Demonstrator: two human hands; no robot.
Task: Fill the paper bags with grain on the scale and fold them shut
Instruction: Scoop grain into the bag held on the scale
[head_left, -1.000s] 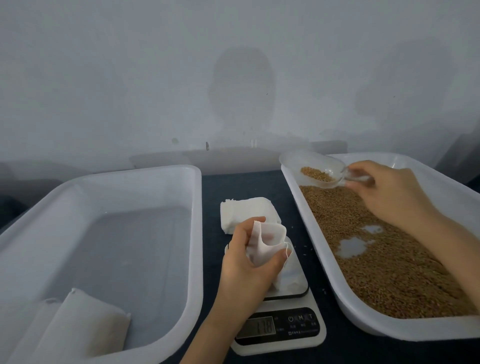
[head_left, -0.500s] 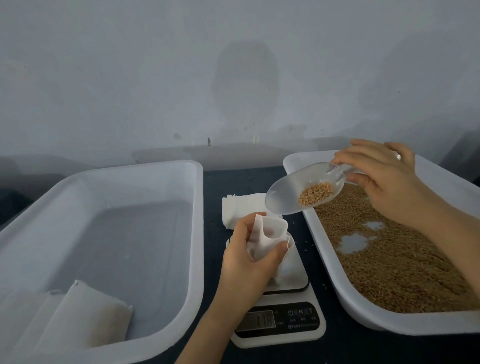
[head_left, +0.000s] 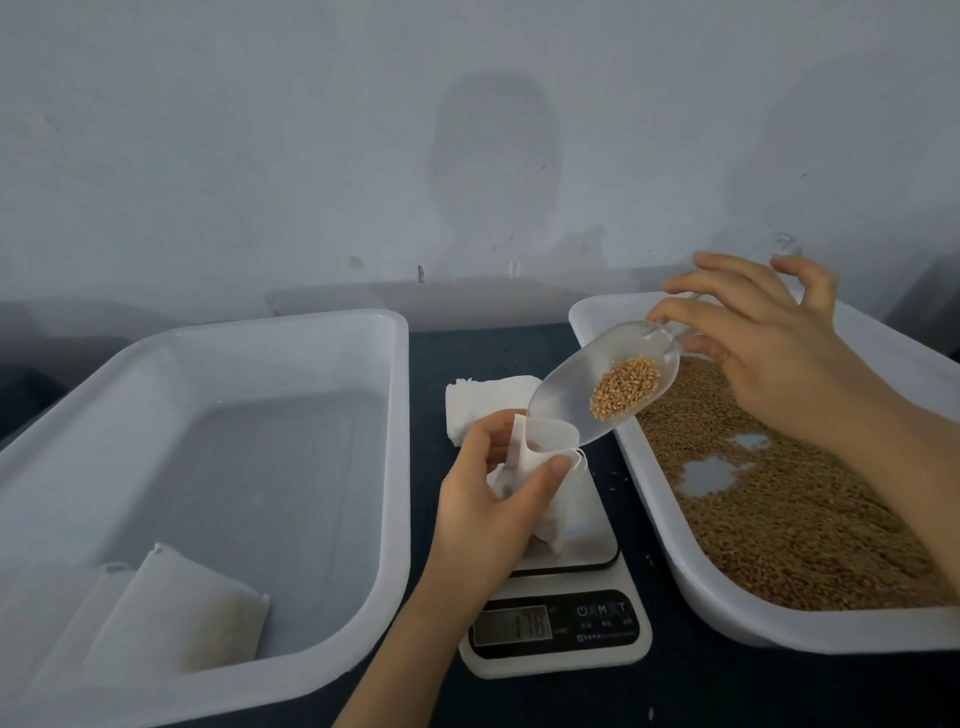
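— Two hands busy?
— Yep. L hand (head_left: 483, 514) pinches the open bag (head_left: 566, 512) btwn thumb & fingers; bag sits on the scale (head_left: 602, 621).
— R hand?
— R hand (head_left: 769, 353) pinches the scoop (head_left: 566, 410) by its handle, other fingers spread. Scoop's tilted, lip at the bag mouth, grain (head_left: 626, 388) heaped inside.
— More grain?
— Tray (head_left: 644, 493) on the right.

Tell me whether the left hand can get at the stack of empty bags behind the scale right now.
Not freely, it seems: the left hand grips the open bag under the scoop; the stack lies just beyond.
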